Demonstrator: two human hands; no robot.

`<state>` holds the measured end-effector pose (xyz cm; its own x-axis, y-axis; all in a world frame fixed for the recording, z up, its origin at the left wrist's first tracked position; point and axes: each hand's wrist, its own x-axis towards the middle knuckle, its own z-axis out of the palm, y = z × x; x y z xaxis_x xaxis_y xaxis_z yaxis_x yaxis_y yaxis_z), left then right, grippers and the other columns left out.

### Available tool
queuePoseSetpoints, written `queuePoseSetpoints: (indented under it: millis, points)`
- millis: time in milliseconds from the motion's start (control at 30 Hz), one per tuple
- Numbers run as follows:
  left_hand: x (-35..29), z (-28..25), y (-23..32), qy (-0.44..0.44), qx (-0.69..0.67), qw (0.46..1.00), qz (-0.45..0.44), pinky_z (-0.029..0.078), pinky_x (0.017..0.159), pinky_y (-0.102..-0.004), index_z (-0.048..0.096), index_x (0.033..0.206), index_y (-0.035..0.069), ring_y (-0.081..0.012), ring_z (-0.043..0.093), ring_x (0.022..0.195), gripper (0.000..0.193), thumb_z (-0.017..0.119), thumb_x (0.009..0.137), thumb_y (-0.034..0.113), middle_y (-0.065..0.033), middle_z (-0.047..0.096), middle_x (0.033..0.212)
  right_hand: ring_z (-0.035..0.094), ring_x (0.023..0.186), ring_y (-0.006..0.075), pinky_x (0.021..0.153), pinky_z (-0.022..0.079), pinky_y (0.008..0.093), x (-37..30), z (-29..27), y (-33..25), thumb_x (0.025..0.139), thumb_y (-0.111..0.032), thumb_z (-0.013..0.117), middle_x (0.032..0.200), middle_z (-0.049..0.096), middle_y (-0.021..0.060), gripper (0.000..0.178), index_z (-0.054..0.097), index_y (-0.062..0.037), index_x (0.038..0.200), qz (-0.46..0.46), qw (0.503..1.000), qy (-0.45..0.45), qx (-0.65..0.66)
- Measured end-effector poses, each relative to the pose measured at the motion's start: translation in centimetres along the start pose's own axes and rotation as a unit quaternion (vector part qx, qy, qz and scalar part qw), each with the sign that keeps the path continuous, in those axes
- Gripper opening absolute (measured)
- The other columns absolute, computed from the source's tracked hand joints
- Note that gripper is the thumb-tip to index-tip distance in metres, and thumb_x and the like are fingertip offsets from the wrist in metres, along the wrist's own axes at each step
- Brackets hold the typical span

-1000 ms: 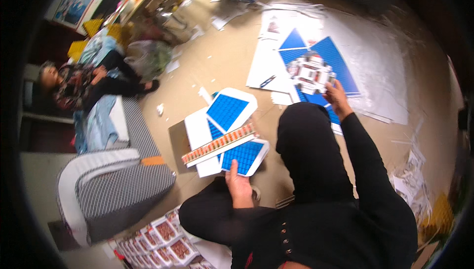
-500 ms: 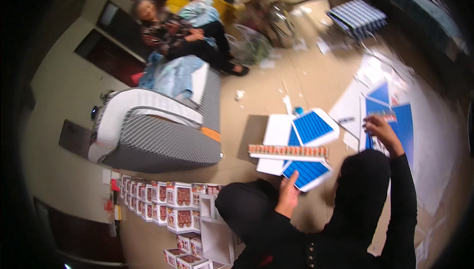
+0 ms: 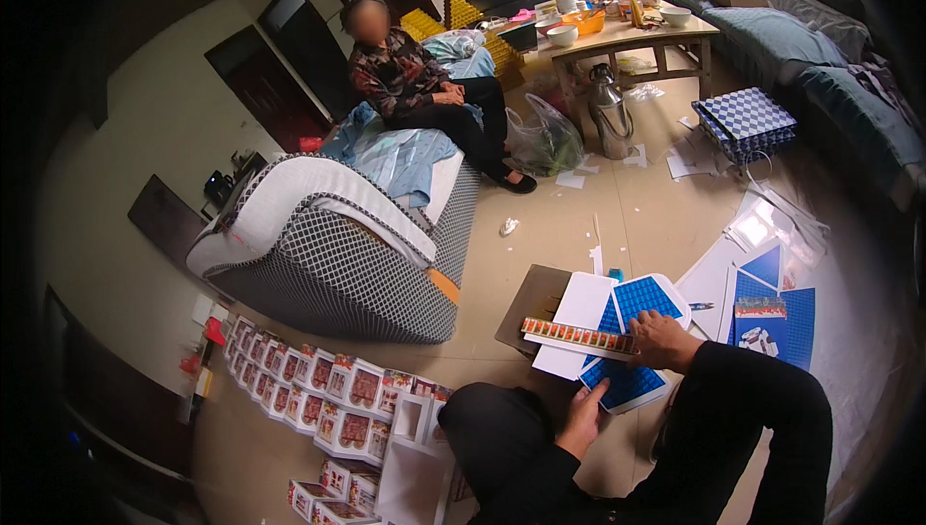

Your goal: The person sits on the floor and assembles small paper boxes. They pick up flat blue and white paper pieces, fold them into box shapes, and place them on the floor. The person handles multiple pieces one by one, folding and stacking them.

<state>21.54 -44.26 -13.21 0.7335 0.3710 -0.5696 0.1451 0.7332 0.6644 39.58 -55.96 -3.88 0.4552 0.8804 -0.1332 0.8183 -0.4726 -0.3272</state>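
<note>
My left hand (image 3: 582,417) grips the near corner of a blue grid-patterned card panel (image 3: 625,380) with white edges, thumb on top. My right hand (image 3: 664,340) is bent down at the right end of a long narrow strip (image 3: 569,334) printed with a row of small red and orange pictures. Its fingers are together, and whatever they pinch is hidden. A second blue panel (image 3: 646,299) with a rounded white border lies just beyond that hand. White boards (image 3: 584,294) lie under the strip, on top of a brown-grey flat surface (image 3: 532,301).
Rows of folded printed card houses (image 3: 333,380) stand at the lower left, beside a white open box (image 3: 415,477). Blue printed sheets (image 3: 772,313) lie right. A person (image 3: 415,81) sits on the couch (image 3: 357,265). Farther back are a thermos (image 3: 610,110), a table (image 3: 637,43) and a checked bag (image 3: 745,125).
My right hand has come left and down from above the blue sheets to the strip's right end. My left hand stays on the panel. The whole view has shifted.
</note>
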Motion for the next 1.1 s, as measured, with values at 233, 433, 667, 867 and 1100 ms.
queuePoseSetpoints:
  millis: [233,433,667,867,1100]
  points:
    - [-0.1,-0.5,-0.2,-0.004,0.0,1.0,0.022,0.05,0.083,-0.028,0.063,0.107,0.007,-0.0149,0.064,0.092,0.018,0.065,0.091,0.014,-0.0034,0.068,0.104,0.054,0.104,0.0361,0.087,0.047,0.0433,1.2,2.3,0.0,0.068,-0.039,0.081,0.107,0.056,0.0225,0.065,0.053,0.0029,0.109,0.007,0.999,-0.006,0.043]
    - [0.0,-0.6,-0.3,0.003,0.021,1.0,0.023,0.05,0.083,-0.0277,0.063,0.107,0.007,-0.0146,0.064,0.092,0.018,0.065,0.09,0.014,-0.0033,0.068,0.104,0.055,0.104,0.0361,0.088,0.047,0.0418,1.6,2.3,0.7,0.069,-0.033,0.08,0.106,0.058,0.0228,0.058,0.054,0.0029,0.107,0.026,0.996,-0.031,0.083]
    - [-0.5,0.1,0.1,0.022,0.004,1.0,0.019,0.049,0.085,-0.0286,0.062,0.11,0.008,-0.0152,0.064,0.093,0.023,0.067,0.089,0.015,-0.003,0.067,0.106,0.066,0.081,0.0351,0.068,0.052,0.0433,0.9,0.4,-0.5,0.078,-0.028,0.072,0.086,0.065,0.0198,0.037,0.057,-0.0043,0.102,-0.001,0.986,-0.07,0.151]
    - [0.4,-0.9,-0.2,0.001,-0.002,1.0,0.007,0.05,0.087,-0.0309,0.06,0.115,0.006,-0.0173,0.063,0.098,0.031,0.07,0.087,0.016,-0.0046,0.066,0.111,0.064,0.066,0.0405,0.057,0.051,0.0455,0.3,-2.3,-0.5,0.091,-0.027,0.058,0.072,0.063,0.0215,0.02,0.055,-0.0075,0.095,-0.053,0.986,0.069,0.145]
    - [-0.4,0.7,1.4,-0.006,0.014,1.0,0.022,0.052,0.089,-0.0427,0.049,0.13,0.004,-0.025,0.061,0.105,0.049,0.069,0.086,0.012,-0.0104,0.059,0.121,0.066,0.071,0.0236,0.065,0.052,0.0342,-5.4,-7.2,6.3,0.091,-0.016,0.062,0.081,0.065,0.0116,0.022,0.056,-0.0094,0.112,0.026,0.872,0.337,0.355]
